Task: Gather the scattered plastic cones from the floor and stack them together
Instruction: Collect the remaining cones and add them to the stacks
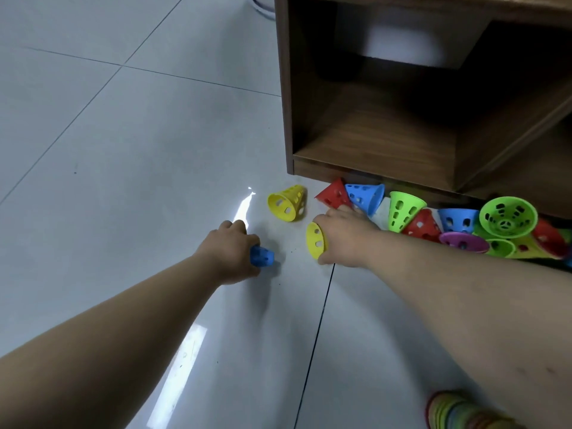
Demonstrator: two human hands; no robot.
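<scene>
Head view, nearest first: at the bottom right edge a stack of nested cones [455,411] in mixed colours lay partly hidden behind the right forearm, its rims blurred. Both bare arms reached forward over the pale tiled floor [123,156]. The left hand [230,252] was curled round a small blue cone [262,257], gripping it low over the floor, with the cone's perforated end sticking out to the right of the palm. Near it, across a dark tile joint, the right hand [346,239] held a yellow cone [316,240], thumb beneath and fingers arched over the top, so that only an oval yellow part with two holes showed. Its fingertips lay just beside a red cone [332,193]; whether they touched it could not be told. Just beyond the gap between the hands a second yellow cone [288,203] lay on its side, apart from the rest. To the right, a loose pile of cones ran along the foot of a wooden cabinet [371,134]: a tipped blue cone [365,195], a light green cone [404,210], a purple cone [463,241] and a bright green cone [507,216] with its open mouth turned toward the camera. The cabinet's open compartment was dark inside, with a blurred white shape at the back
</scene>
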